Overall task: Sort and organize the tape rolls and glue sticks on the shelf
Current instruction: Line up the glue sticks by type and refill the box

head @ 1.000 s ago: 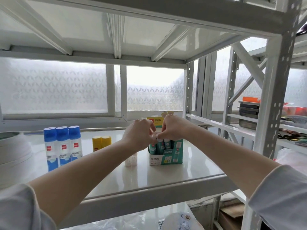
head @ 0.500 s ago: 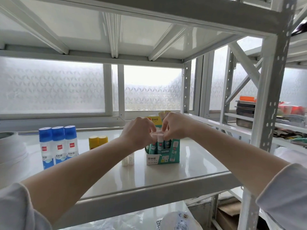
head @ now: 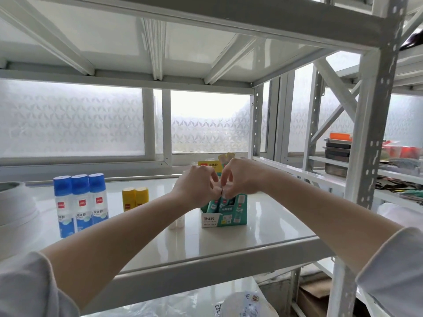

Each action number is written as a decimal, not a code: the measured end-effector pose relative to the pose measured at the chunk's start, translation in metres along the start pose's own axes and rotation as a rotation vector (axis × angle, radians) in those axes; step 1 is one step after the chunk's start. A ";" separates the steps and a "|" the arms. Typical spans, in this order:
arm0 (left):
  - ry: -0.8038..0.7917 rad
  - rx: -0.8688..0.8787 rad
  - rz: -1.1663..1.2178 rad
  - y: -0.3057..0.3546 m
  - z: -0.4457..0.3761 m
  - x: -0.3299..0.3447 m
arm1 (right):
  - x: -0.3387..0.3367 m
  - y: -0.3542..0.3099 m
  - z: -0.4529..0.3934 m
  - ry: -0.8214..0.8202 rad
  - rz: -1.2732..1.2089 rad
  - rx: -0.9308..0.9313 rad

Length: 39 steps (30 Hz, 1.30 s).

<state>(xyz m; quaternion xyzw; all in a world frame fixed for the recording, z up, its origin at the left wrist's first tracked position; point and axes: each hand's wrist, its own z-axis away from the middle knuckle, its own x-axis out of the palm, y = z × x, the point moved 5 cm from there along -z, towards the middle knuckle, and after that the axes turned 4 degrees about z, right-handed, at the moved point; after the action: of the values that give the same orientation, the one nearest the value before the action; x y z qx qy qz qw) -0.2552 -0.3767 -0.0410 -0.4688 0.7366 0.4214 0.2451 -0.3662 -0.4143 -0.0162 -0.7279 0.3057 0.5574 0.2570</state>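
Glue stick (head: 223, 197) pinched between both hands' fingers (head: 225, 187), above box (head: 225, 215)

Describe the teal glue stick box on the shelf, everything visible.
The teal glue stick box is an open-topped cardboard display carton with a white front panel bearing printed characters. It stands upright on the white shelf, right of centre. Teal-and-white glue sticks stand inside. Both hands meet just above it, hiding its top.

Frosted patterned windows (head: 73, 120) fill the middle of the frame. At right centre, stacked dark trays (head: 336, 156) with an orange lid (head: 340, 135) sit on a neighbouring rack. Crumpled clear plastic (head: 178, 303) lies at bottom centre, cardboard (head: 313, 294) at lower right.
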 end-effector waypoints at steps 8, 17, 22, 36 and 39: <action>-0.036 -0.002 0.085 -0.009 -0.001 -0.006 | 0.002 -0.007 -0.007 0.005 -0.050 -0.028; -0.040 -0.018 0.115 -0.016 -0.001 -0.007 | 0.003 -0.010 -0.012 0.085 0.011 -0.061; -0.010 -0.008 0.109 -0.014 -0.001 -0.005 | 0.002 -0.010 -0.010 0.084 0.024 -0.065; -0.071 -0.015 -0.028 -0.011 0.001 -0.013 | -0.009 -0.014 -0.004 0.046 0.034 -0.026; -0.080 -0.008 -0.055 -0.005 0.002 -0.023 | -0.020 -0.014 -0.002 0.036 0.042 -0.002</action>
<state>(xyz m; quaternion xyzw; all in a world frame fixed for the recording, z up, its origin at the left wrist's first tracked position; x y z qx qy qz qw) -0.2400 -0.3650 -0.0263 -0.4725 0.7114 0.4361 0.2839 -0.3584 -0.4026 0.0042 -0.7316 0.3250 0.5497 0.2387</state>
